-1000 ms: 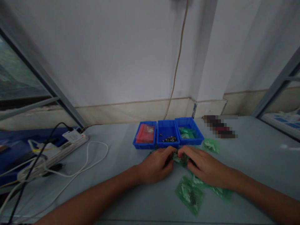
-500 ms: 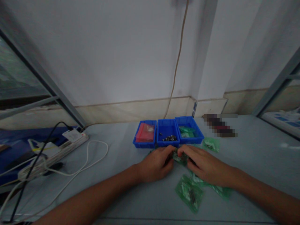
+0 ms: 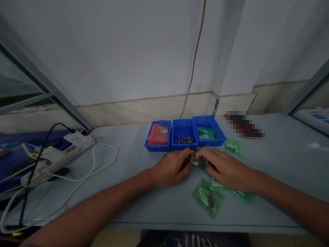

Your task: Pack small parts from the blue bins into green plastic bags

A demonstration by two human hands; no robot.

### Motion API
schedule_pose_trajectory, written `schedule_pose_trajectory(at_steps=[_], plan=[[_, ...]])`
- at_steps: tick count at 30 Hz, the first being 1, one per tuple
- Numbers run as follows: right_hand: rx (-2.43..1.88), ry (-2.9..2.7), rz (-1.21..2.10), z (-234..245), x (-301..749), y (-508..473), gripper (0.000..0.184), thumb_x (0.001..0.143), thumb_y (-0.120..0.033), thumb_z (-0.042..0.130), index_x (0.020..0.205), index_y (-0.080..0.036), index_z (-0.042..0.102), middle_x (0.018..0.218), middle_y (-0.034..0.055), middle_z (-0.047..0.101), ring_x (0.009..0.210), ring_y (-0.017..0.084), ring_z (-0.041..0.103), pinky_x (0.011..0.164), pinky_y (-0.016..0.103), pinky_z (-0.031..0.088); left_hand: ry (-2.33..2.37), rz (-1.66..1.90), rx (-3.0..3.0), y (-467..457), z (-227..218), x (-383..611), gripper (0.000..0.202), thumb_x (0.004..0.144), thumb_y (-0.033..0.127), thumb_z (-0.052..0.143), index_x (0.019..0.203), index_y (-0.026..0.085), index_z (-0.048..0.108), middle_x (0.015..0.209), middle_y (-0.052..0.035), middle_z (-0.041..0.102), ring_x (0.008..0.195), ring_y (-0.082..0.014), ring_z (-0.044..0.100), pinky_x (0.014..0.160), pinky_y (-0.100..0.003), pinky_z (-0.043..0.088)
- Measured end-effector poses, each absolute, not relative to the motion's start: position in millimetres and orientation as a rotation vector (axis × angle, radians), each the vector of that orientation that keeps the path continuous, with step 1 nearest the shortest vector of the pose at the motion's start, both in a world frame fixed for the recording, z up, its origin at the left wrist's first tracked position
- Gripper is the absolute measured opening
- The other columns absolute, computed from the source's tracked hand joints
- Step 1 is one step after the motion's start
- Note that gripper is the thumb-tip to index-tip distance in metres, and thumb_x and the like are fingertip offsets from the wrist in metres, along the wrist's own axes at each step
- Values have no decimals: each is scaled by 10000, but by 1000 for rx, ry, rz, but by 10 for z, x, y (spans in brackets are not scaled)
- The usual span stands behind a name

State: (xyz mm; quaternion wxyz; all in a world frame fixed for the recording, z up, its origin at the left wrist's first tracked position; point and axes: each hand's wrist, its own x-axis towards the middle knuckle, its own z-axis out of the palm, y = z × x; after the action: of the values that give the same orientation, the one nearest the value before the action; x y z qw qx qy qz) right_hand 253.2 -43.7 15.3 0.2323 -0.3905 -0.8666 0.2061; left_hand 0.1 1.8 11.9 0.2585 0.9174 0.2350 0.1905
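Note:
Between my two hands is a small green plastic bag (image 3: 197, 162) with something in it that I cannot make out. My left hand (image 3: 172, 168) pinches the bag's left edge with curled fingers. My right hand (image 3: 226, 168) is closed on its right side, thumb and forefinger near the top. Just below lies another green bag (image 3: 207, 198) with dark metal pins showing through. More green bags (image 3: 243, 195) lie partly under my right wrist. Beyond my hands, the middle blue bin (image 3: 183, 127) holds several small metal pieces (image 3: 187, 140).
The left blue bin (image 3: 157, 148) contains red plastic bags (image 3: 158, 134); the right blue bin (image 3: 217, 140) has green bags. One green bag (image 3: 233, 146) lies beside it. A blurred-out item (image 3: 245, 126) is farther right. At left are a power strip (image 3: 64, 156) and loose white cable (image 3: 117, 151).
The camera view has tilted down, so the bins and hands appear higher and the table's front edge shows. Both hands keep nearly the same grip on the green bag.

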Motion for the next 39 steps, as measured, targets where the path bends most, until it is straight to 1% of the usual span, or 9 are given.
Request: schedule_pose_trajectory(at_steps=[8,11,14,18,26,31,34,36,39], plan=[[-1055,-2335,533,145,2514,-434,353,959,-44,540,1238,-258,582,1120,64,733,1015,255,718,904,376,548,645,536,2439,22,117,-17,253,1027,150,518,1276,195,506,942,-22,656,774,-180,625,686,-269,463],[-1044,-2317,528,140,2507,-435,365,979,-56,541,1279,-260,578,1174,76,730,1060,257,720,938,383,552,639,583,2407,22,102,-19,397,1047,169,518,1431,195,422,980,-30,659,756,-171,622,680,-265,468],[-1032,-2306,519,131,2508,-438,352,1003,-80,547,1304,-261,572,1240,86,721,1129,263,714,989,392,547,640,619,2374,13,98,-11,595,1049,159,512,1587,195,261,987,-31,654,752,-174,626,684,-268,474],[-1030,-2287,522,127,2512,-440,342,1023,-110,559,1330,-258,578,1265,86,728,1137,263,717,1011,396,554,619,669,2385,12,88,-6,693,1050,139,492,1651,200,153,1048,-51,642,793,-180,631,745,-291,504],[-1030,-2244,476,121,2506,-412,268,1075,-162,531,1312,-263,605,1298,101,740,1174,277,723,1039,432,562,614,680,2347,45,16,1,783,1001,82,543,1660,233,147,1107,-64,658,747,-150,641,656,-235,489],[-973,-2232,475,129,2512,-404,238,1065,-155,560,1266,-270,615,1196,85,705,1112,271,702,970,407,577,634,653,2339,39,26,-10,727,1032,162,570,1654,228,199,1103,-63,684,740,-161,647,662,-251,509],[-955,-2213,438,148,2507,-410,176,1080,-188,574,1217,-277,639,1263,105,640,1187,284,660,1002,423,567,646,634,2370,38,53,-22,511,1080,240,551,1562,210,384,1108,-78,704,866,-204,675,791,-310,555],[-962,-2191,419,162,2496,-415,111,1097,-221,573,1161,-270,648,1260,107,628,1185,283,657,1009,423,561,634,615,2412,42,64,-22,249,1124,311,496,1323,189,581,1072,-81,703,936,-221,672,867,-328,548],[-977,-2183,432,165,2476,-418,82,1122,-250,550,1114,-262,630,1138,81,679,1078,266,687,935,389,563,614,584,2477,52,64,-11,339,1157,382,420,968,182,617,929,-61,666,884,-209,641,846,-301,516]])
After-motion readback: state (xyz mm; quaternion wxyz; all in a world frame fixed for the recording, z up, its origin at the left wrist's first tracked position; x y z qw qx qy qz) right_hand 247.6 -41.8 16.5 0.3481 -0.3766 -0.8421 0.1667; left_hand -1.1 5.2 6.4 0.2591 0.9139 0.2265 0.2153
